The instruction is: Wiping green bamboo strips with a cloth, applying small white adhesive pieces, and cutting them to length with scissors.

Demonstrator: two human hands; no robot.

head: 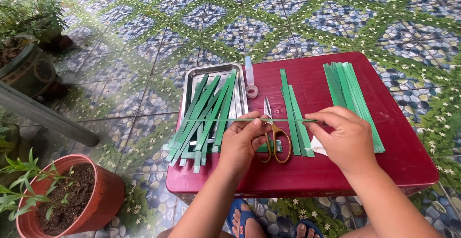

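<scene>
Stretching level above the red tabletop (336,171), a thin green strip (283,120) runs between the person's two hands. It is very narrow, flat and pale green, far slimmer than the other strips about it, and its left end reaches on past the left hand over the tray. The left hand (240,142) pinches it between thumb and fingers (256,122), closed tight on it; the right hand (345,139) grips the other end the same way, fingers shut on the strip, knuckles up.

Under the strip, between the hands, one pair of scissors (273,139) with gold handles lies on the tabletop, blades closed and pointing away from the person. Just right of it lie about three broader green strips (294,118) side by side. At the far right edge a bundle of green strips (350,91) lies close together; the number cannot be told. On the left, one metal tray (211,70) carries a loose crisscross heap of strips (206,118), roughly ten, whose near ends overhang the tray. Beyond the scissors stand one small clear bottle (249,71) and one roll of tape (251,91), just beside each other. A white scrap (317,146) shows beneath the right hand.

On the tiled floor (288,17) one terracotta pot (96,199) holds a small plant.
</scene>
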